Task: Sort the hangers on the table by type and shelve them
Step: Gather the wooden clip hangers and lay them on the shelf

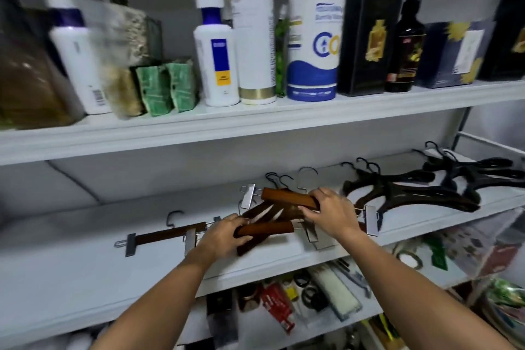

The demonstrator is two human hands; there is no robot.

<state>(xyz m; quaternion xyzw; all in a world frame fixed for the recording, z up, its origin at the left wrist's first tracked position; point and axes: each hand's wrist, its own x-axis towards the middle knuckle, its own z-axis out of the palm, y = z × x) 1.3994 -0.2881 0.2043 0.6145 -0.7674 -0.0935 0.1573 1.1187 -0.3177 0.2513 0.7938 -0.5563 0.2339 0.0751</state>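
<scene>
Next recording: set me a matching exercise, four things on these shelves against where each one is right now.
Things:
1. upper wooden clip hanger
2. lower wooden clip hanger
3. black plastic hangers
4. white pump bottle with blue-yellow label

Places:
A. upper shelf, among other bottles
B. gripped by the left hand
C. right end of the middle shelf, untouched
D. gripped by the right hand

Pairs: 1-D, 2-B, 3-C, 4-A.

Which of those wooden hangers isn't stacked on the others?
The wooden hanger farthest left, lying flat alone on the shelf. The rest cross in a pile gripped by the left hand and right hand.
</scene>
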